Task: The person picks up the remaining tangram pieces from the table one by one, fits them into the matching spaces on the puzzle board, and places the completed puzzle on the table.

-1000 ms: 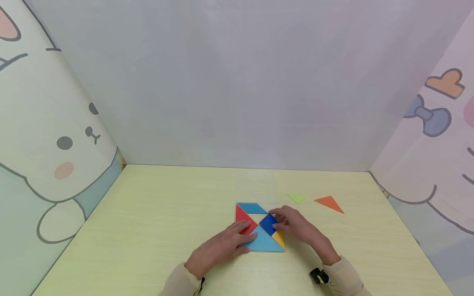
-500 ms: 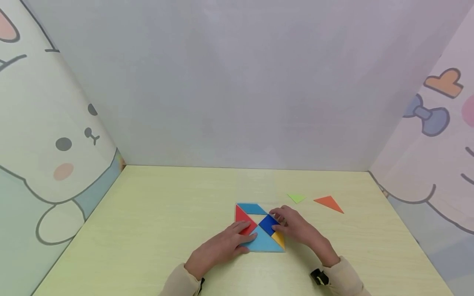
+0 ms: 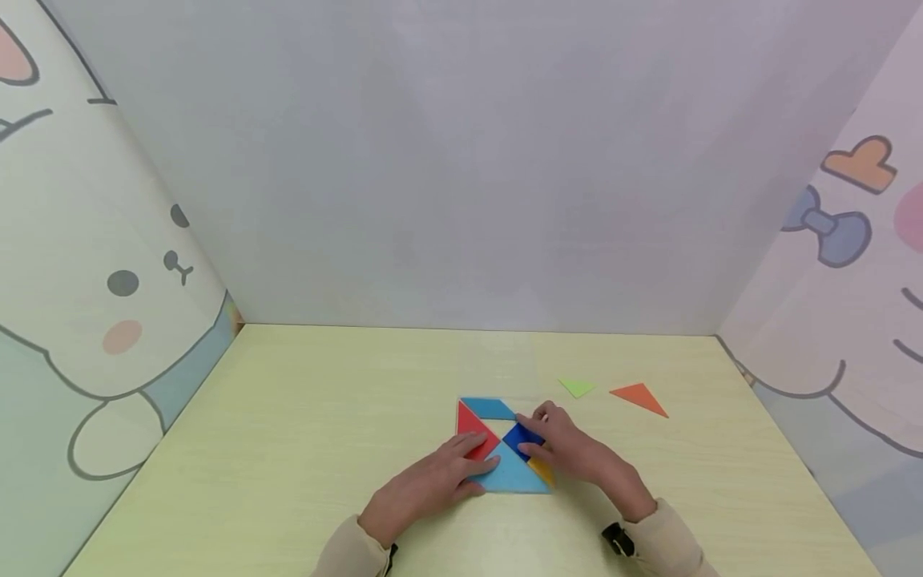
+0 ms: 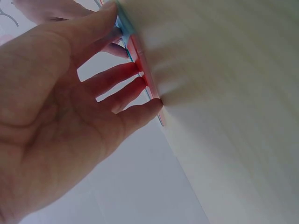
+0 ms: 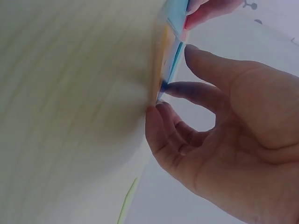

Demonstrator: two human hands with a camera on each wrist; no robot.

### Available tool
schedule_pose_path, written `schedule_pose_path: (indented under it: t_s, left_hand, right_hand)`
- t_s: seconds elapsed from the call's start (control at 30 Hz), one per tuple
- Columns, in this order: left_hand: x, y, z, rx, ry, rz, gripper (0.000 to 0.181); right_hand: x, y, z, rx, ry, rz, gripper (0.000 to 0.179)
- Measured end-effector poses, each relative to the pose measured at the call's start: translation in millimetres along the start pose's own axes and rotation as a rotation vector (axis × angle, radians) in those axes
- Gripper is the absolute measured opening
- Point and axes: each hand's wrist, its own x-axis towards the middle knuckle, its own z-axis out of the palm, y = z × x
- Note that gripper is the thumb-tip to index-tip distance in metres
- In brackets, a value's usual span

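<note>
Touching the dark blue square (image 3: 517,437) with the index fingertip of the right hand (image 3: 573,453), thumb and index apart, remaining fingers bent; cannot tell whether pinched between them. Set cornerwise, pointing one corner left toward the middle of the flat group of pieces; partly covered by the right hand along its right side, with the thumb near its lower edge.

Pressing lightly with spread, extended fingers of the left hand (image 3: 433,477): across the red triangle (image 3: 472,422) and onto the left part of the light blue triangle (image 3: 515,477), gripping nothing.

For the red triangle: long edge running near to far along the left, apex pointing right. For the light blue triangle: long edge running left to right along the near side, apex pointing away from the person. At the far side, beyond both hands, the blue parallelogram (image 3: 489,409), long axis left to right. Below the square and beside the right thumb, the yellow triangle (image 3: 543,472), tapering toward the near right corner.

Farther off on the table (image 3: 324,433), beyond the right hand, the green triangle (image 3: 577,388), apex toward the person; then the orange triangle (image 3: 640,397), long edge slanting from left to near right.
</note>
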Motion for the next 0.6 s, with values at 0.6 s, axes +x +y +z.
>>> schedule_pose_path:
  t_s: [0.6]
  left_hand:
    - [-0.4,3.2,-1.7,0.003,-0.009,-0.02,0.05]
  right_hand:
    - [0.1,-10.4,2.9,-0.113,0.028,0.017,0.061]
